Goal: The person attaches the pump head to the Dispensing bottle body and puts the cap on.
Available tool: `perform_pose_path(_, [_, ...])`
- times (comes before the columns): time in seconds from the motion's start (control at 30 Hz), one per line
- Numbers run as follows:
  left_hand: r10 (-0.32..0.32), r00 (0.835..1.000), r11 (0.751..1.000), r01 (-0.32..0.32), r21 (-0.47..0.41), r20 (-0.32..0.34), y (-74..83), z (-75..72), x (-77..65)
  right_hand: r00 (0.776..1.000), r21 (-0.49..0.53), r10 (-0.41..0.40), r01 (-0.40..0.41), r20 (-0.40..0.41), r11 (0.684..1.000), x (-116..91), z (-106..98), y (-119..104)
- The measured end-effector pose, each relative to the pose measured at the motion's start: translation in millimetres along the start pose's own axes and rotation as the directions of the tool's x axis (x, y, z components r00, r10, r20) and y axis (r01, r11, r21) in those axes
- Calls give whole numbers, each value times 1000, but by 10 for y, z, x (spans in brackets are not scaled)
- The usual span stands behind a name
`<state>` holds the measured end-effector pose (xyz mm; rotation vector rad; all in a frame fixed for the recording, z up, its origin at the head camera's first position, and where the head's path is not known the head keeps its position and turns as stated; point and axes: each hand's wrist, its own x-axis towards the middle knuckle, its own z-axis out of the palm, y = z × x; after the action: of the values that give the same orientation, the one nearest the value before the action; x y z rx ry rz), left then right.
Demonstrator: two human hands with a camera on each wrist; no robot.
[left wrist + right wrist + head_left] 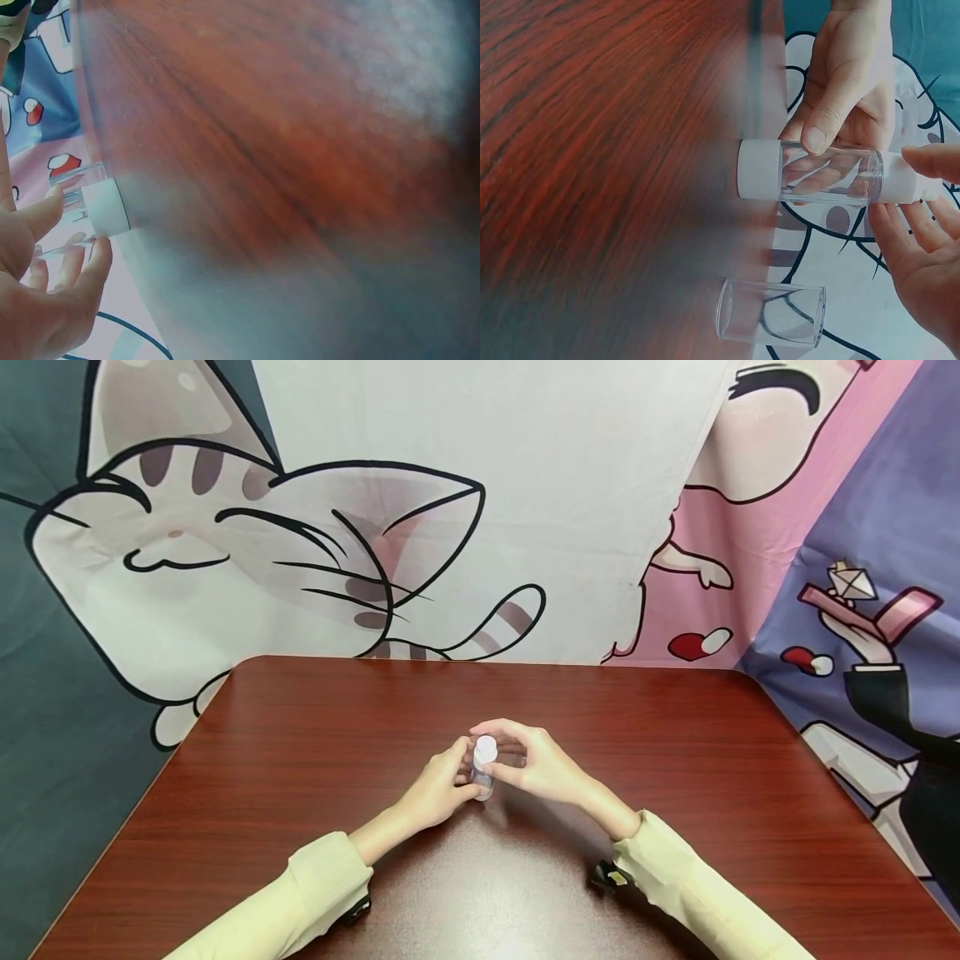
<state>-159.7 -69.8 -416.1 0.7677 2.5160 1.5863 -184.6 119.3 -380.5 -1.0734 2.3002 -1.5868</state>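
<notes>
Both hands are at a small clear bottle [482, 778] over the middle of the table. It is upright, with a white top [900, 178] and a white base [758, 169]. My left hand [437, 783] holds the clear body, its thumb [819, 135] across one side and its fingers visible through the wall. With thumb and fingers on opposite sides, my right hand [546, 766] grips the white top. Beside the bottle, a separate clear cap [771, 313] shows in the right wrist view. From the left wrist, the white base [109, 208] appears just past my left fingertips.
The dark red-brown wooden table [337, 702] reaches back to a printed cloth backdrop [525, 527] with cartoon cats. A dark wrist device [611, 877] sits by the right sleeve. Light pale-yellow sleeves [315, 885] cover both forearms.
</notes>
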Motion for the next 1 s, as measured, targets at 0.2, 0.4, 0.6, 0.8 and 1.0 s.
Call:
perform_pose_path(0.2, [1, 1000, 1000, -1, 2, 0, -4, 7, 6, 1000, -6, 12, -12, 6, 1000, -10, -12, -3])
perform_pose_path(0.4, [3, 1000, 1000, -3, 7, 2, -3, 4, 6, 1000, -41, -11, 11, -4, 999, -15, -1, -10])
perform_pose_path(0.6, [12, 1000, 1000, -12, 7, 1, 2, -2, 5, 999, -65, -4, 2, -35, 998, -21, 21, -7])
perform_pose_path(0.8, [24, 1000, 1000, -23, 19, -9, -10, -1, 3, 997, -105, 1, -10, -82, 994, -17, 52, -35])
perform_pose_path(1.0, [29, 999, 999, -29, 26, -16, -10, 1, -4, 994, -113, -12, 0, -110, 994, -22, 71, -45])
